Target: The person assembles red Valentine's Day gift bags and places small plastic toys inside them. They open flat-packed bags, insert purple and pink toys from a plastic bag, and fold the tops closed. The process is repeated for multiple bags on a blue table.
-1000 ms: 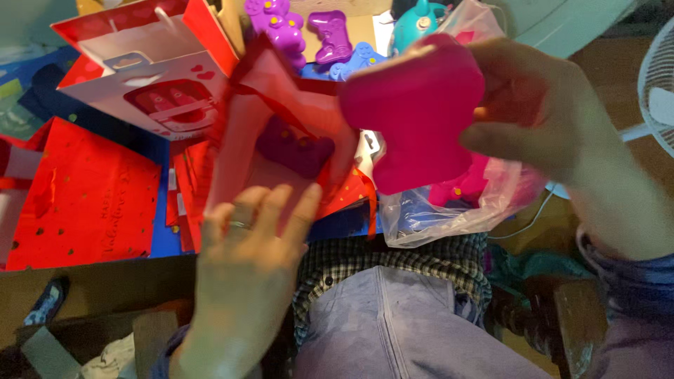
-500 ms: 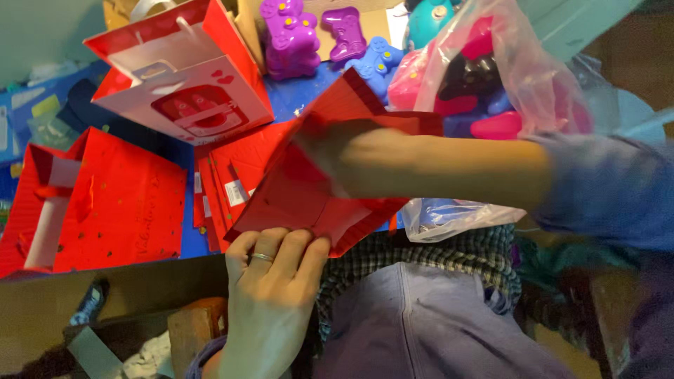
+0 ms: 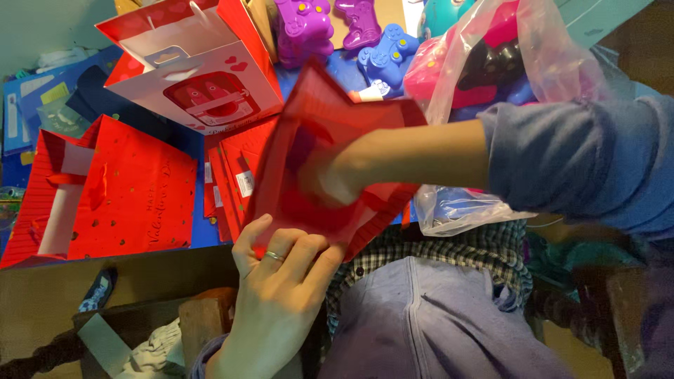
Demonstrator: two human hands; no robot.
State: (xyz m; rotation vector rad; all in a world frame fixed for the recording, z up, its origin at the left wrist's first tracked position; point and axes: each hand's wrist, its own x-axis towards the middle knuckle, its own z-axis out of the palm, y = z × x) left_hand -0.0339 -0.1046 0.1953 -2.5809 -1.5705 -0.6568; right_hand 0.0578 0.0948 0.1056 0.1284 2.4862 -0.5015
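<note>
My left hand [image 3: 277,281] grips the red paper gift bag [image 3: 316,140] at centre frame; my right hand [image 3: 323,175], now pushed inside, grip hidden.

Left hand [image 3: 281,281]: rises from the bottom edge of the view, back of the hand toward the camera, palm away.
Left fingers [image 3: 312,251]: extended upward, held close together, tips pressed against a surface above them.
Left thumb: spread out to the left, apart from the fingers.
Ring [image 3: 274,256]: worn on one left finger, near its base.
Right arm [image 3: 421,151]: enters from the right edge and reaches across the view to the left, roughly level.
Right sleeve [image 3: 576,158]: blue, covers the upper forearm; the lower forearm is bare.
Right hand [image 3: 326,175]: largely hidden; finger position cannot be told.
</note>
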